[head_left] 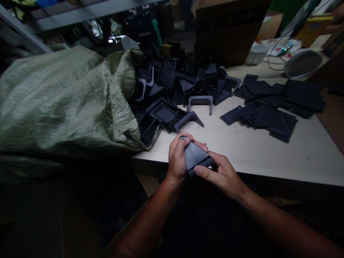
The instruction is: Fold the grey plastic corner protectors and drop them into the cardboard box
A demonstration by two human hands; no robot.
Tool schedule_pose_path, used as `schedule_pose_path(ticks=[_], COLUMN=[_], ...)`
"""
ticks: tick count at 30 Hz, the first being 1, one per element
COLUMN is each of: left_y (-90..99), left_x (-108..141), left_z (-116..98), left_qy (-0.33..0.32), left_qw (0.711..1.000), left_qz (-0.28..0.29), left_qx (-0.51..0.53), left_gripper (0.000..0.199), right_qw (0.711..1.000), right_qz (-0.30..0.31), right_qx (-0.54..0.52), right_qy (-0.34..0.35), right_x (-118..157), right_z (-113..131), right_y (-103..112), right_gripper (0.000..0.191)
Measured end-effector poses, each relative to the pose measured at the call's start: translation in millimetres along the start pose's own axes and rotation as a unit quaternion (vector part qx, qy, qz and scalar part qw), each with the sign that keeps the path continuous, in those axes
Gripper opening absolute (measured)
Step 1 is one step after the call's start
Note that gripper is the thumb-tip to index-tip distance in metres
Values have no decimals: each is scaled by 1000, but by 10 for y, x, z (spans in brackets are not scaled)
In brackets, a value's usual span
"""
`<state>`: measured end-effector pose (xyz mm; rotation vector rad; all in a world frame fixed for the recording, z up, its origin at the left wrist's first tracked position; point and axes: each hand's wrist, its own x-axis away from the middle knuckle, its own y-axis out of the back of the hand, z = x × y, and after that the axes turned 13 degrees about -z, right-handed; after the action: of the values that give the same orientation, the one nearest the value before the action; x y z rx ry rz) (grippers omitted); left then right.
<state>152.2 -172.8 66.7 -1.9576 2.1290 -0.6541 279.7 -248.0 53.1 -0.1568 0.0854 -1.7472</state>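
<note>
Between my two hands is a grey plastic part [197, 154], roughly triangular, with a slotted edge facing me and a round hole at its narrow end. My left hand [178, 156] wraps the narrow end, its thumb beside the hole. Along the slotted edge my right hand [219, 171] grips with the thumb in front and fingers behind. Both hands are over the table's front edge. Just beyond them lies a U-shaped grey part [189, 121], apart from the fingers.
A green woven sack [67, 104] bulges at the left, dark plastic parts [168, 111] piled at its mouth. Flat black plates [268, 116] lie stacked on the pale table [236, 154] at right. Behind stand a cardboard box [225, 32], a white cup [256, 53] and a round dish [302, 64].
</note>
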Motion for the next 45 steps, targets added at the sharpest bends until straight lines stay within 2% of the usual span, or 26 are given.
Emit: schedule_pose_path(ticks=[4, 8, 13, 16, 20, 26, 32, 37, 40, 45], left_y=[-25, -60, -82, -43, 2, 2, -9, -43, -66, -96], left_x=[-31, -37, -2, -51, -118, -97, -83, -66, -57, -89], left_z=[7, 39, -1, 13, 87, 163, 162, 142, 106, 80], left_qy=[-3, 14, 8, 6, 4, 14, 38, 47, 56, 112], left_qw=[1000, 1000, 999, 999, 1000, 1000, 997, 997, 997, 990], left_qz=[1, 13, 38, 36, 8, 22, 60, 45, 22, 21], left_qx=[17, 19, 0, -4, 5, 13, 29, 33, 50, 82], left_gripper=[8, 9, 9, 9, 9, 8, 8, 6, 9, 15], right_qw=[1000, 997, 998, 999, 997, 994, 993, 992, 997, 999], right_qz=[-6, -16, -52, -30, 14, 5, -20, 1, 19, 14], right_qx=[-27, -73, -42, -40, -58, -83, -99, -103, -62, 22], right_qy=[1, -31, -19, -20, -56, -67, -60, -67, -48, 37], right_x=[9, 73, 112, 28, -55, 31, 105, 95, 51, -53], right_z=[19, -34, -40, -15, -10, -67, -122, -81, -39, -98], right_y=[-36, -40, -36, -14, 43, 63, 38, 89, 129, 171], right_gripper=[44, 41, 40, 41, 45, 57, 40, 40, 41, 36])
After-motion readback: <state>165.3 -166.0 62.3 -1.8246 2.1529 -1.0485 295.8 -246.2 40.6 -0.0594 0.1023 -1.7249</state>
